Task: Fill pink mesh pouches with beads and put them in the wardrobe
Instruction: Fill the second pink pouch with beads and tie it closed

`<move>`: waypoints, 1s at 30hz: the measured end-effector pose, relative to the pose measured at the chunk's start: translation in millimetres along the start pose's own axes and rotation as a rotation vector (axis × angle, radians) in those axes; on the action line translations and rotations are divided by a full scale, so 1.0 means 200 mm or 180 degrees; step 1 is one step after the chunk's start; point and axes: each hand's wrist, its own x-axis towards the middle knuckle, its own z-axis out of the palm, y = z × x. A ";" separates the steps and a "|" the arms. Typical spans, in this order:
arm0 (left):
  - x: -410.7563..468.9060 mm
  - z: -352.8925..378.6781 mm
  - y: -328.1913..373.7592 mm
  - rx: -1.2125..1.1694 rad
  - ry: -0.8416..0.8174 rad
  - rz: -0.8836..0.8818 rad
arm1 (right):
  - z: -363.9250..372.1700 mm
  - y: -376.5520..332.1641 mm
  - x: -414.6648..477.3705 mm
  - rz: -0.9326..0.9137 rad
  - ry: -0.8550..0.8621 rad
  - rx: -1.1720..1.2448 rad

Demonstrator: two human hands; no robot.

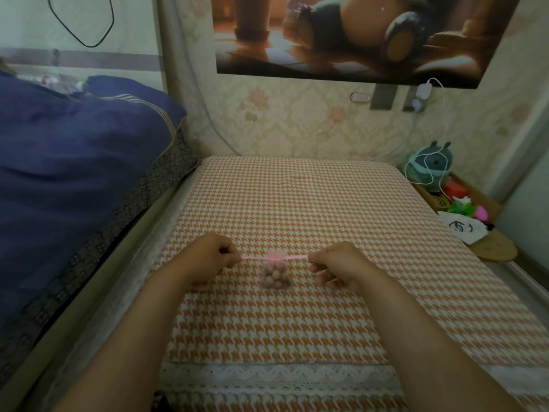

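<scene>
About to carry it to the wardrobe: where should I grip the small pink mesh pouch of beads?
Probably pinch the gathered neck of the pink mesh pouch, coming from above. The left hand and right hand hold the drawstring ends sideways, and the bead-filled body below looks bulgy.

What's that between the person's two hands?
In the head view, a pink mesh pouch of beads, its drawstring pulled taut between left hand and right hand.
</scene>
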 end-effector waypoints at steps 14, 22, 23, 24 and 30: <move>-0.01 -0.07 -0.06 -0.0280 -0.0395 0.0207 | -0.05 0.01 0.00 0.0250 -0.0327 -0.0172; -0.03 -0.07 -0.01 0.0099 -0.1244 0.0274 | -0.09 0.01 -0.02 -0.0055 -0.0656 -0.0605; -0.04 -0.06 0.02 0.0131 -0.1311 0.0337 | -0.09 0.01 -0.02 -0.0160 -0.0628 -0.0701; -0.04 -0.05 0.05 0.0196 -0.1337 0.0410 | -0.08 0.01 -0.02 -0.0315 -0.0570 -0.0768; -0.03 0.09 0.16 0.0529 -0.0271 0.0780 | -0.01 -0.02 -0.05 -0.1164 -0.0151 -0.1122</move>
